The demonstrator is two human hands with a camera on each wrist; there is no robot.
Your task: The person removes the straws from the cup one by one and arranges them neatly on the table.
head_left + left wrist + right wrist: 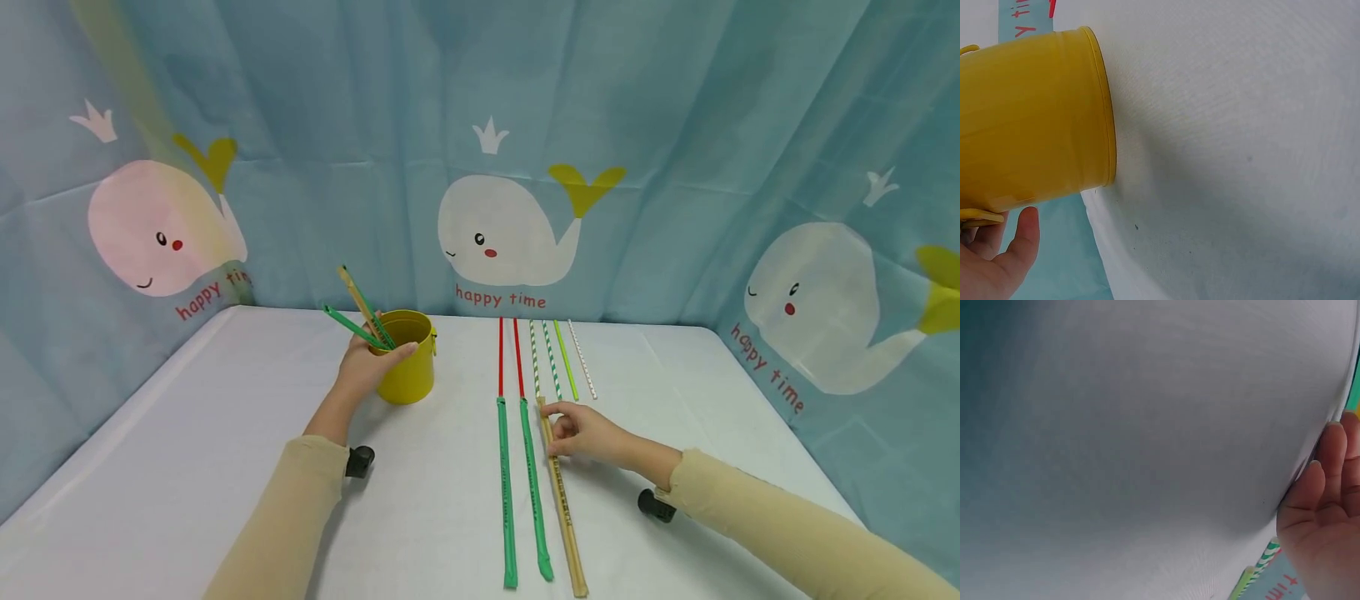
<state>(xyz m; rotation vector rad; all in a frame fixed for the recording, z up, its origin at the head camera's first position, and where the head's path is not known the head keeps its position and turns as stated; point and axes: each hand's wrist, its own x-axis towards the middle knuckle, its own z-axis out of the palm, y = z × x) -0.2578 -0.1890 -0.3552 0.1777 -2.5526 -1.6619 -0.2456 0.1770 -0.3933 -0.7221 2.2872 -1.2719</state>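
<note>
A yellow bucket (408, 379) stands at the left of centre, and my left hand (365, 367) grips its rim, thumb over the near side. Three paper-wrapped straws, green and brown, lean out of it; a green wrapped straw (347, 323) is nearest the hand. In the left wrist view, the bucket (1035, 119) hides part of that hand (991, 269). My right hand (588, 433) holds the upper part of a brown paper-wrapped straw (566, 521) on the table, thumb and forefinger at it. The right wrist view shows curled fingers, with their contact hidden.
Two green wrapped straws (506, 492) lie left of the brown one. Behind them is a row of bare straws: red straws (501, 358), green-and-white striped straws (535, 358), a light green straw (566, 360) and a pale patterned straw (582, 358). A blue whale-print curtain (660, 167) surrounds the white table (187, 467).
</note>
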